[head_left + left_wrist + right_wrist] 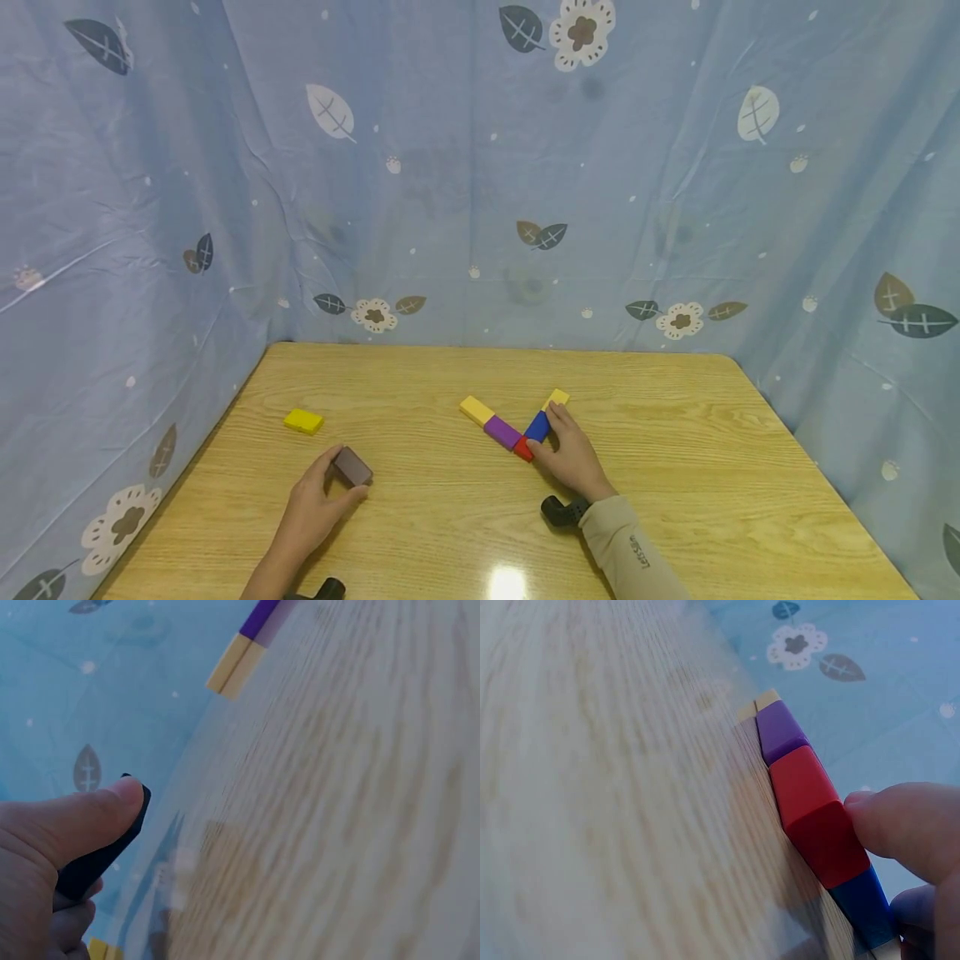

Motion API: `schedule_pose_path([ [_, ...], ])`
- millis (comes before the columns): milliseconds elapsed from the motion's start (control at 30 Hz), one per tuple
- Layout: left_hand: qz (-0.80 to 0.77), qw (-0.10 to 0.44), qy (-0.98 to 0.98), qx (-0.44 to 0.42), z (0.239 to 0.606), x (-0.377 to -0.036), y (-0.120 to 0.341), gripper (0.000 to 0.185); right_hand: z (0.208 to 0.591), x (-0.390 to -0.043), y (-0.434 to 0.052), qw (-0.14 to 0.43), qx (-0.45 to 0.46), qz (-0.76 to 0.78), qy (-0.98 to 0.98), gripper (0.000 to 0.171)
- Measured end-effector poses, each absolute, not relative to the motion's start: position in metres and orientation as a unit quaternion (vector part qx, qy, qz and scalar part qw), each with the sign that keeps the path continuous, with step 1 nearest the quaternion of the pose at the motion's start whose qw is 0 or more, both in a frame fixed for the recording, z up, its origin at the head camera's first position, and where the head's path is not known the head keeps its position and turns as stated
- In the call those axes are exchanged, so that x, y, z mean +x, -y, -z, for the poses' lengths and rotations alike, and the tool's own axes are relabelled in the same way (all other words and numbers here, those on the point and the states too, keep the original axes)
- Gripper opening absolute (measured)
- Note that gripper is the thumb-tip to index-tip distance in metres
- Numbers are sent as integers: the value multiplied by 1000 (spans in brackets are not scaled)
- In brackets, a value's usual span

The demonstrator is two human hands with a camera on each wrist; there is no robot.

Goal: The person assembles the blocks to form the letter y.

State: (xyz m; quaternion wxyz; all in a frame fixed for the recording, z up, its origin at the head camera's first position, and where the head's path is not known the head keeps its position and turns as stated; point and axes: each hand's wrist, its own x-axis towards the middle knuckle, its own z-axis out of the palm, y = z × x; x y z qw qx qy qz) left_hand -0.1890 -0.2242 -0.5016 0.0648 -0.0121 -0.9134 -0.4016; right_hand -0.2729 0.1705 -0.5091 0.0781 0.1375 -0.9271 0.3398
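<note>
My left hand (311, 504) holds a dark brown block (352, 467) between thumb and fingers, above the table at left. In the left wrist view the block (105, 859) looks nearly black under the thumb. My right hand (573, 458) touches a V of blocks at the centre. Its thumb rests against the red block (810, 802) at the corner; the other fingers lie by the blue block (537, 427) and a pale yellow block (557, 398). The other arm of the V has a purple block (502, 432) and a second pale yellow block (477, 410).
A bright yellow block (303, 421) lies apart at the table's left. The wooden table (712, 467) meets a blue patterned curtain (450, 183) at the back and sides. A dark wrist device (562, 511) sits beside the right sleeve.
</note>
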Motion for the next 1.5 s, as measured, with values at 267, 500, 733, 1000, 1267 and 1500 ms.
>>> schedule_pose_path([
  [267,414,71,907,-29,503,-189,218,89,510,-273,-170,74,134,-346,926,74],
  [500,418,83,904,-37,500,-191,211,86,509,-273,-170,81,139,-346,924,74],
  [733,413,90,905,-46,496,-190,205,84,509,-274,-170,89,139,-344,924,74],
  [1000,416,101,902,-57,497,-190,197,83,509,-273,-171,84,138,-345,925,75],
  [1267,417,94,902,-69,497,-190,187,83,510,-274,-172,84,139,-343,925,73],
  [1500,416,86,902,-73,495,-189,183,84,509,-272,-172,91,140,-343,924,73],
])
